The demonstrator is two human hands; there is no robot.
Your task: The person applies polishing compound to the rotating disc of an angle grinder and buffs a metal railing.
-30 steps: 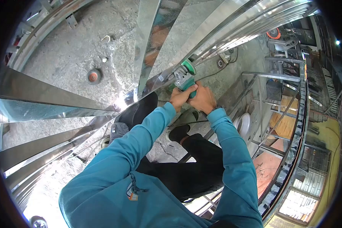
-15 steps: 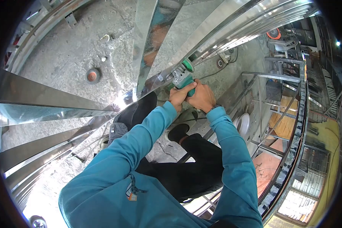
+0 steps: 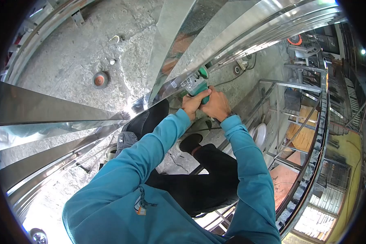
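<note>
Both of my hands are wrapped round a green and silver angle grinder [image 3: 197, 86] near the middle of the head view. My left hand [image 3: 191, 104] grips its left side, with the thumb along the body. My right hand [image 3: 217, 105] closes on the rear and right side of the body. The grinder's green disc [image 3: 203, 72] faces up and right, beside a shiny metal rail [image 3: 166, 88]. Long polished metal slats [image 3: 57, 103] fan out from this rail. Whether the disc touches the metal cannot be made out.
A small wheel [image 3: 100, 80] lies on the concrete floor [image 3: 81, 53]. Another grinder [image 3: 242, 64] with a cable rests beyond my hands. At the right stands a metal frame [image 3: 299, 86] near wooden boards [image 3: 301, 136]. My bent legs [image 3: 199, 187] are below.
The metal slats have shifted and tilted in view, the upper ones rightward. The grinder and both hands moved slightly left at first, then stayed nearly in place.
</note>
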